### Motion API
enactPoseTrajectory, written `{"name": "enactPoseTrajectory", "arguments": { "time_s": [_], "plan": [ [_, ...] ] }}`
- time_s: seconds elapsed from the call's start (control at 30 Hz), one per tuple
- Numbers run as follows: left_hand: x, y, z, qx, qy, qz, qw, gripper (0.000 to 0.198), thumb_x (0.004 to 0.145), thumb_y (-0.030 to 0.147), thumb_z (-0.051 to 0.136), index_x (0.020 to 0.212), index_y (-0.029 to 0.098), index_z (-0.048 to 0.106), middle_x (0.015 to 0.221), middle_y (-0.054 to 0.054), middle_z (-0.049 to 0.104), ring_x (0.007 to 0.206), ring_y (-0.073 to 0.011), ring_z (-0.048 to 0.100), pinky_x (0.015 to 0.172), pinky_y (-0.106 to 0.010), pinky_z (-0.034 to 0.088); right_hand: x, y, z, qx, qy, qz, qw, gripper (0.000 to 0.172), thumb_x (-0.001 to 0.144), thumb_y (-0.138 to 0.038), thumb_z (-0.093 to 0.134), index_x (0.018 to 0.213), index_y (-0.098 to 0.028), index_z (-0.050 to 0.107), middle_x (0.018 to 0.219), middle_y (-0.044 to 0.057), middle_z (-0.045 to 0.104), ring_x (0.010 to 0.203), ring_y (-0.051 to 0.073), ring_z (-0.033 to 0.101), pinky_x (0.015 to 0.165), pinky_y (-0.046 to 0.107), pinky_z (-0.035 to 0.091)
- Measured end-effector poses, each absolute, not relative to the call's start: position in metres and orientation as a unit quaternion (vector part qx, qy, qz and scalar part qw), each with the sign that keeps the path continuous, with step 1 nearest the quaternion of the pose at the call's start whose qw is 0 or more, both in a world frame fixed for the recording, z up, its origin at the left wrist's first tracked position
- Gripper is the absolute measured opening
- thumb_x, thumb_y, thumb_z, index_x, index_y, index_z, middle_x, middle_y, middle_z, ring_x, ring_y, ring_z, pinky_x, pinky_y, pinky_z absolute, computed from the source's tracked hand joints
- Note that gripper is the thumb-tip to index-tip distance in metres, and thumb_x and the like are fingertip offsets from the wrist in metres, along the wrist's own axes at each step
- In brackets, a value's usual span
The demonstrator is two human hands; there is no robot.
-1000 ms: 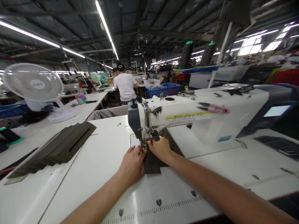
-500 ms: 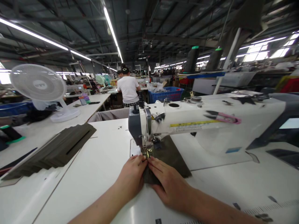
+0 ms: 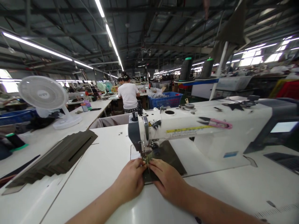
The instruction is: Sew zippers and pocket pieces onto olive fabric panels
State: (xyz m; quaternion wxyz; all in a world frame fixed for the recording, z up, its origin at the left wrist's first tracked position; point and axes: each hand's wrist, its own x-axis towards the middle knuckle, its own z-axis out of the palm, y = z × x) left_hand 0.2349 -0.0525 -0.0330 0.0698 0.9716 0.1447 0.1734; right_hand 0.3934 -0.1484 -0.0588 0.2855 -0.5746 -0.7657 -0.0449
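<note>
A dark olive fabric piece (image 3: 171, 157) lies flat under the needle area of a white sewing machine (image 3: 210, 143). My left hand (image 3: 130, 177) has its fingers pressed together on the fabric's left edge, just in front of the presser foot (image 3: 146, 154). Close beside it, my right hand (image 3: 168, 179) holds the fabric down with its fingers together, the thumb near the front edge. Both sets of fingertips nearly meet at the foot. The needle tip is too small to make out.
A stack of dark fabric pieces (image 3: 56, 155) lies at the left, near a white fan (image 3: 43, 93). Pink-handled snips (image 3: 219, 123) rest on the machine arm. Thread cones (image 3: 185, 70) stand behind. A person in a white shirt (image 3: 128, 95) sits ahead by a blue basket (image 3: 165, 99).
The fabric has moved slightly further under the foot, so less of it shows before my hands. The head view has shifted, and both hands stay at the foot.
</note>
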Motion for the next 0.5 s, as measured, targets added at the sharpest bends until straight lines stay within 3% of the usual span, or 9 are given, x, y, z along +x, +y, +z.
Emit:
{"name": "enactPoseTrajectory", "arguments": {
  "time_s": [0.1,0.2,0.37,0.5],
  "plan": [
    [0.228,-0.057,-0.028,0.972,0.139,0.171,0.079,0.038,0.068,0.008,0.048,0.104,0.018,0.057,0.104,-0.008,0.057,0.095,-0.0213,0.054,0.086,-0.037,0.045,0.393,-0.148,-0.045,-0.608,-0.741,-0.043,0.282,0.023,0.081,-0.01,0.047,0.094,-0.014,0.065,0.095,0.008,0.066,0.091,0.019,0.06,0.084,0.032,0.048],
    [0.231,-0.061,-0.03,0.974,0.167,0.155,0.02,0.022,0.076,0.011,0.048,0.095,0.016,0.059,0.089,-0.007,0.061,0.078,-0.0205,0.058,0.075,-0.037,0.048,0.39,-0.148,-0.039,-0.636,-0.732,-0.02,0.244,0.021,0.083,-0.012,0.047,0.079,-0.018,0.067,0.079,0.003,0.068,0.074,0.016,0.063,0.072,0.027,0.051],
    [0.239,-0.066,-0.041,0.978,0.131,0.131,-0.094,0.02,0.08,0.005,0.042,0.092,0.011,0.057,0.086,-0.011,0.061,0.073,-0.0214,0.058,0.073,-0.038,0.05,0.384,-0.155,-0.071,-0.576,-0.756,-0.174,0.258,0.032,0.079,-0.004,0.044,0.104,-0.005,0.063,0.109,0.017,0.062,0.101,0.025,0.059,0.086,0.034,0.05],
    [0.239,-0.063,-0.041,0.978,0.125,0.14,-0.09,0.02,0.082,0.006,0.041,0.093,0.013,0.056,0.085,-0.009,0.059,0.074,-0.0207,0.057,0.073,-0.036,0.051,0.384,-0.153,-0.084,-0.573,-0.754,-0.184,0.262,0.033,0.078,-0.004,0.044,0.105,-0.006,0.063,0.109,0.017,0.062,0.101,0.024,0.059,0.087,0.035,0.05]
  ]
}}
